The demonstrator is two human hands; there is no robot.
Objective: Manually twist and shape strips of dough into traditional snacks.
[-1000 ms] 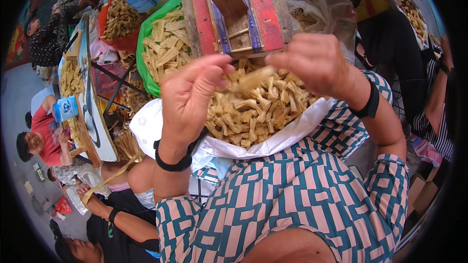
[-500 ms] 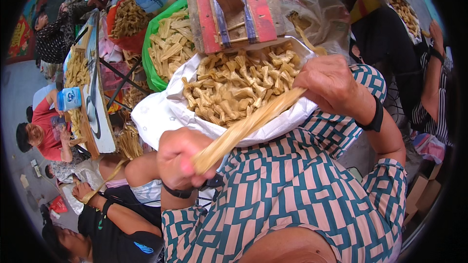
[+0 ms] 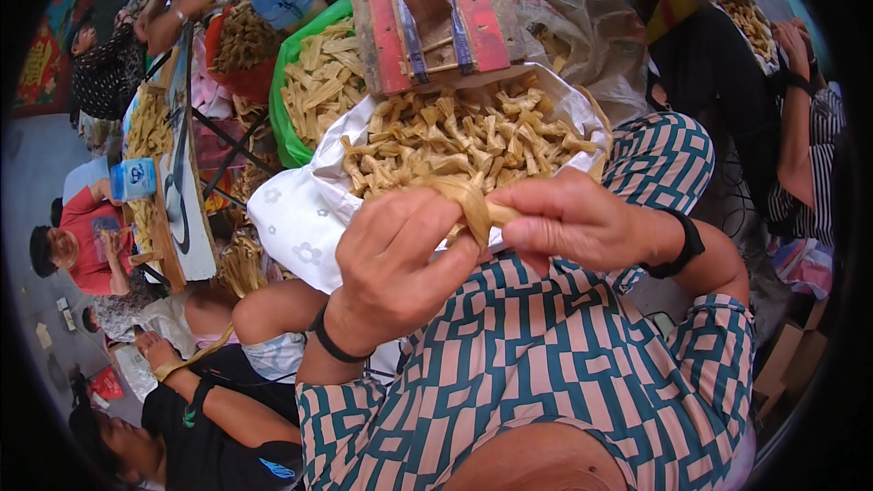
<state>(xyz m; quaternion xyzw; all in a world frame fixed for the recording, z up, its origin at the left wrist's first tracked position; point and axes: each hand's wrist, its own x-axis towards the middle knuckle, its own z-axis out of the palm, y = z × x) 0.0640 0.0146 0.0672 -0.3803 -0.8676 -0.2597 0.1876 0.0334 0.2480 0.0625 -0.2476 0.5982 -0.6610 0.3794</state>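
A flat tan fibrous strip (image 3: 471, 209) is bent into a loop between my hands, just above the near rim of a white sack (image 3: 286, 223). My left hand (image 3: 400, 259) is closed on the strip, its thumb and fingers pinching the looped part. From the right, my right hand (image 3: 582, 223) pinches the strip's rolled end between thumb and fingers. Inside the sack lies a heap of short tan knotted pieces (image 3: 446, 132) with flared ends. Parts of the strip are hidden behind my fingers.
A red wooden board (image 3: 491, 23) with a small wooden frame stands beyond the sack. Left of it is a green bag (image 3: 289, 132) of flat tan pieces. A table (image 3: 186, 245) bears more strips and a blue container (image 3: 134, 180). Several people sit around, one at lower left (image 3: 236, 400).
My hands have come together over the sack's near side. The strip, stretched straight between them before, is now folded into a loop. A co-worker's arms have reached in at the upper left.
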